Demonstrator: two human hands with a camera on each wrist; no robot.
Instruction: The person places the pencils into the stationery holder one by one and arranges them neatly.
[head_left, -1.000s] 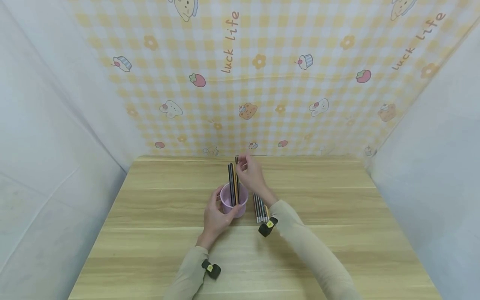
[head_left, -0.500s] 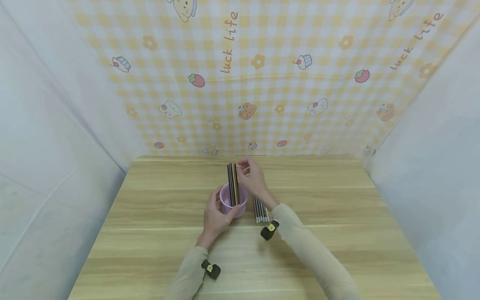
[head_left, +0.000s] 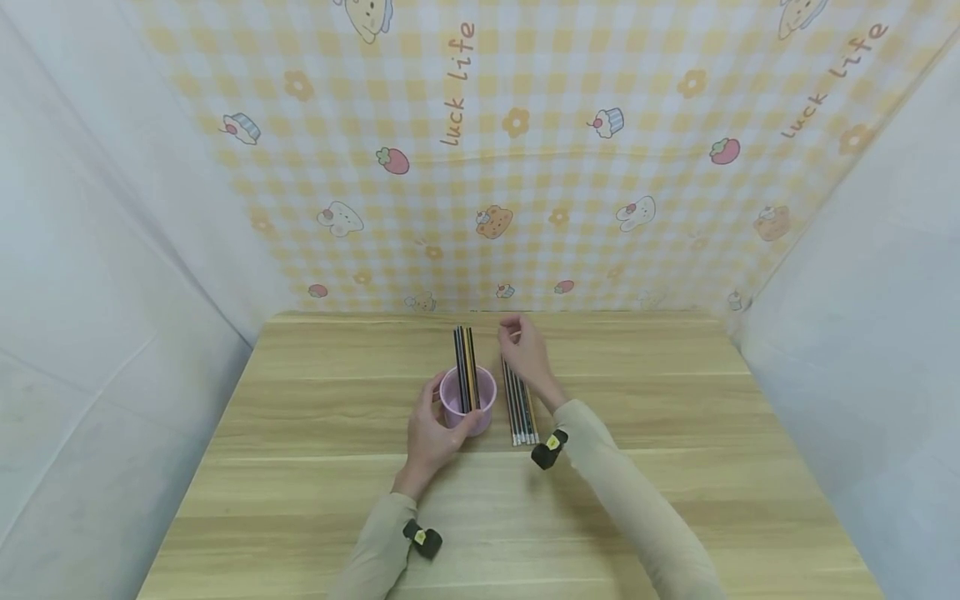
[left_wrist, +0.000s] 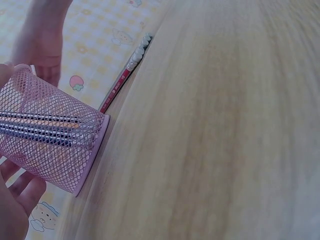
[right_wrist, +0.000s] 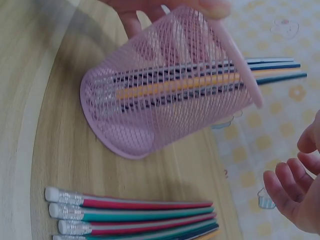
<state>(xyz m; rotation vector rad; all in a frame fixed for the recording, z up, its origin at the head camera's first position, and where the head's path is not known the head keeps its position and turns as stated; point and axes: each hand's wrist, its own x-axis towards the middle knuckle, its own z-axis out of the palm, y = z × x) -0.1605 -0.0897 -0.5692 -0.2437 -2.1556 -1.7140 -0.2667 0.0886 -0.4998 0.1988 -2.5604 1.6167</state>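
Note:
My left hand (head_left: 435,437) grips a pink mesh pencil cup (head_left: 489,408), thumb at the near rim and fingers around its far left side. Several pencils (head_left: 464,362) stand in the cup, leaning together, eraser ends down; dark ones and a yellow one show through the mesh in the right wrist view. My right hand (head_left: 528,354) hovers over the far end of a row of pencils (head_left: 520,412) lying right of the cup. Its fingers are loosely bent, with nothing seen between them in the right wrist view. Those pencils (right_wrist: 145,205) have white erasers and red or green barrels.
The cup and pencil row are on a wood-grain table (head_left: 315,500). Behind its far edge hangs a yellow checked cloth (head_left: 570,167) with cartoon prints. Pale sheets (head_left: 97,333) close off both sides.
My right hand has let go of a pencil in the cup and moved right, away from the cup and over the pencil row. My left hand stays on the cup.

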